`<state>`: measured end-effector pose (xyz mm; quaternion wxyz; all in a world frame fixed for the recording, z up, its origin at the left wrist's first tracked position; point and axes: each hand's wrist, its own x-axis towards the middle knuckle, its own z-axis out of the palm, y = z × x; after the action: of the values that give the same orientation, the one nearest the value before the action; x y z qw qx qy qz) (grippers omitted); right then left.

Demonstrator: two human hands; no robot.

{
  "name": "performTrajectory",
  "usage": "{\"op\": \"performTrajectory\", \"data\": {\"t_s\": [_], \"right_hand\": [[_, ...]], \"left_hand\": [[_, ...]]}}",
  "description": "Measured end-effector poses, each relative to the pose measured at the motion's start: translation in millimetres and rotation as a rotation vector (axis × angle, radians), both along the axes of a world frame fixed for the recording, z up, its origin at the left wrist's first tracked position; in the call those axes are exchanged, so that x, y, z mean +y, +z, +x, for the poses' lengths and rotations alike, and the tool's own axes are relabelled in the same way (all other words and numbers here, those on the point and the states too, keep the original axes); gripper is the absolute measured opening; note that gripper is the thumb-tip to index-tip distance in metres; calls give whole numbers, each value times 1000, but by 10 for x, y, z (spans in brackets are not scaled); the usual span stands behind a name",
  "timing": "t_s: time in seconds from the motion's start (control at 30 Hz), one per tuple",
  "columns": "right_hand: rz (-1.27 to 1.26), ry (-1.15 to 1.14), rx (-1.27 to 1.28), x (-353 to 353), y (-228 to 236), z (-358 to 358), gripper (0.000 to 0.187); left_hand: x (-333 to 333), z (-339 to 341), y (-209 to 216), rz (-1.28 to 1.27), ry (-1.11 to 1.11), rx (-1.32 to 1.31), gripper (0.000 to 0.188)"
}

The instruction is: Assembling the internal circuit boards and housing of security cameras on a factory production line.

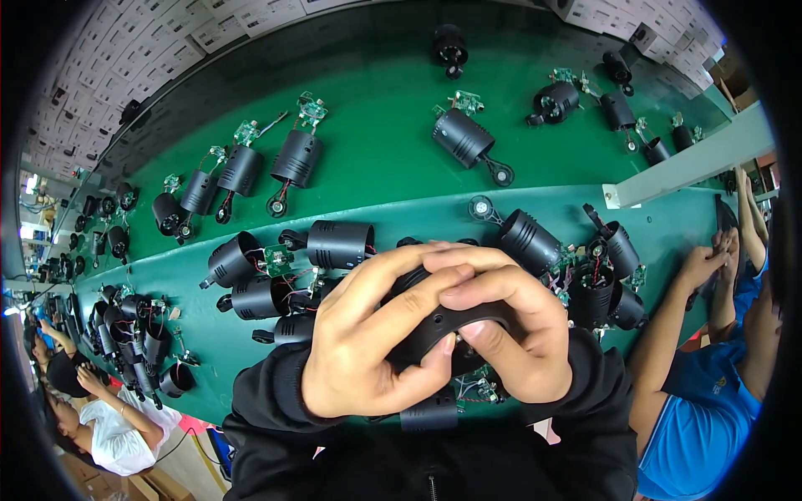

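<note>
Together, left hand (361,334), right hand (526,334), arched

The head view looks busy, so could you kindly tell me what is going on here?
A person's left hand and right hand together hold a curved black part. Black cylindrical housings, many with wires and green circuit boards, lie on the green worktop around and beyond the hands. A co-worker in a blue top is at the right.

Hands (355,342) gripping black part (424,336), green table (213,334)
</note>
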<state>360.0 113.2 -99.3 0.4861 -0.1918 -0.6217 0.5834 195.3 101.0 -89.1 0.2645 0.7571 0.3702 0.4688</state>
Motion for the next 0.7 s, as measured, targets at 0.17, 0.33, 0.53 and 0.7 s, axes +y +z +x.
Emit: {"op": "performTrajectory", "data": {"t_s": [0.17, 0.33, 0.53, 0.7], "right_hand": [[134, -25, -164, -169, 445, -253, 32], [-32, -279, -211, -505, 782, -400, 34], [-73, -343, -269, -314, 858, -302, 21], [-132, -344, -260, -132, 881, -217, 16]], "left_hand": [[-202, -402, 344, 16, -2, 10, 42], [-377, -1021, 773, 36, 88, -8, 42], [556, -2443, 567, 273, 655, 224, 35], [1376, -4033, 1, 196, 1017, 489, 34]]}}
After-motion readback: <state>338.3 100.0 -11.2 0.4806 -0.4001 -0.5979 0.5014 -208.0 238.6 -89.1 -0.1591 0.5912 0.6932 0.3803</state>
